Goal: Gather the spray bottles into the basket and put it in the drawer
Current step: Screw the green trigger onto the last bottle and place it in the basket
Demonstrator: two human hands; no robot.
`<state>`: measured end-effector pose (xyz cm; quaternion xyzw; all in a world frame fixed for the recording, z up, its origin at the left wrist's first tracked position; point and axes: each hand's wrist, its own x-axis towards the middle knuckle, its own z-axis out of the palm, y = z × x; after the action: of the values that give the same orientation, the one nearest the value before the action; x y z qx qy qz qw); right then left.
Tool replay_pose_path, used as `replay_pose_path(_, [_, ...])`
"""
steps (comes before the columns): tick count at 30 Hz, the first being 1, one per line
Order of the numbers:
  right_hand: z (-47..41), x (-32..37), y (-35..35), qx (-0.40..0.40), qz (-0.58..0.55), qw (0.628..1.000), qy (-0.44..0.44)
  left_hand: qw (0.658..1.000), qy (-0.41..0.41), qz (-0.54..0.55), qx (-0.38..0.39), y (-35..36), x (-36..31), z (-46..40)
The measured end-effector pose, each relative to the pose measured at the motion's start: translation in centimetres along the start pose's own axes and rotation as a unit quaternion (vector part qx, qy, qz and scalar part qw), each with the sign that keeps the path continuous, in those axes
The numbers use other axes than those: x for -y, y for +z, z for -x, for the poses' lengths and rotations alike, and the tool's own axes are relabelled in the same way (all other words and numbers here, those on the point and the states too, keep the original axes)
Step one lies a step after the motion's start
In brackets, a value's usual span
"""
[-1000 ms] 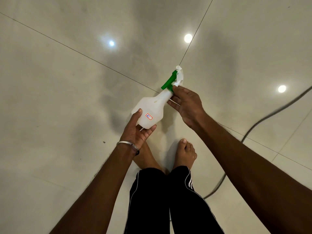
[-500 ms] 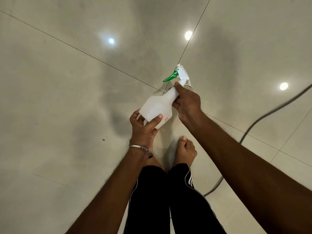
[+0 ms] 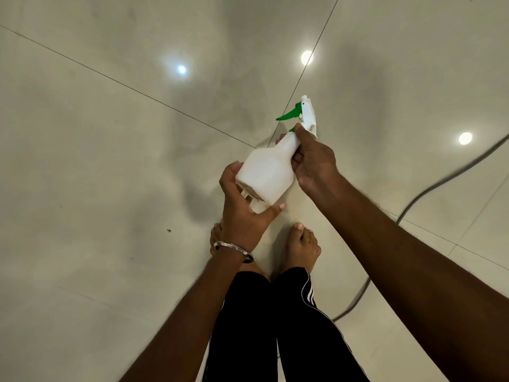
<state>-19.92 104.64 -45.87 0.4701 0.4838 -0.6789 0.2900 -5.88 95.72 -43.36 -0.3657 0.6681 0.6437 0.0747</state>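
A white spray bottle (image 3: 268,172) with a green trigger and white nozzle head is held in the air above the tiled floor, tilted with its nozzle pointing up and away. My right hand (image 3: 314,161) grips its neck just below the trigger. My left hand (image 3: 242,210), with a metal bangle at the wrist, cups the bottle's base from below, fingers around its bottom edge. No basket or drawer is in view.
Glossy beige floor tiles (image 3: 110,161) with dark grout lines reflect ceiling lights. A grey cable (image 3: 407,208) curves across the floor on the right and passes behind my legs. My bare feet (image 3: 301,246) stand directly below the bottle.
The bottle has been turned in my hands, so its label no longer shows and the trigger points left. My left hand shifted from the side to under the base.
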Motion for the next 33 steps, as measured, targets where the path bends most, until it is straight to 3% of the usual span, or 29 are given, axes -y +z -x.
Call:
replay_pose_path(2, [0.0,0.2,0.0,0.017,0.014,1.000,-0.005,0.976,-0.159,0.146,-0.012,-0.2,-0.9,-0.2])
replay_pose_path(4, [0.0,0.3,0.0,0.030,0.029,0.999,-0.006,0.892,-0.335,0.301,0.032,-1.0,-0.9,-0.7])
replay_pose_path(5, [0.0,0.3,0.0,0.034,0.033,0.999,-0.005,0.871,-0.361,0.326,0.064,-1.3,-0.6,-0.8])
replay_pose_path(6, [0.1,0.3,0.0,0.036,0.036,0.999,-0.004,0.875,-0.352,0.323,0.078,-1.5,-0.5,-0.9])
replay_pose_path(9, [0.0,0.3,0.1,0.019,0.039,0.999,-0.001,0.936,-0.244,0.251,0.022,-0.9,-0.6,-0.7])
replay_pose_path(12, [0.0,0.1,0.4,-0.010,0.044,0.999,0.002,0.986,-0.114,0.117,-0.030,-0.3,-0.3,-0.1])
replay_pose_path(15, [0.1,-0.4,0.8,-0.030,0.063,0.998,0.006,0.998,-0.041,0.030,-0.043,0.3,0.9,0.8])
replay_pose_path(17, [0.1,-0.4,0.9,-0.032,0.086,0.996,0.002,0.996,-0.067,0.034,-0.044,0.4,1.2,1.0])
replay_pose_path(19, [0.2,-0.3,0.7,-0.007,0.101,0.995,-0.004,0.979,-0.159,0.130,-0.009,-0.1,1.5,0.7])
replay_pose_path(22, [0.5,-0.4,0.3,0.051,0.095,0.994,-0.003,0.872,-0.348,0.336,0.072,-1.5,1.7,0.1])
replay_pose_path(24, [0.8,-0.6,0.2,0.045,0.111,0.993,-0.018,0.870,-0.350,0.335,0.089,-1.7,1.8,-0.1])
replay_pose_path(27, [1.7,-1.0,0.5,0.004,0.129,0.990,-0.059,0.889,-0.321,0.323,0.044,-1.3,1.5,0.2])
replay_pose_path(33, [6.4,-1.4,1.1,0.090,0.203,0.965,-0.143,0.866,-0.323,0.372,-0.085,-1.5,-0.6,-0.3])
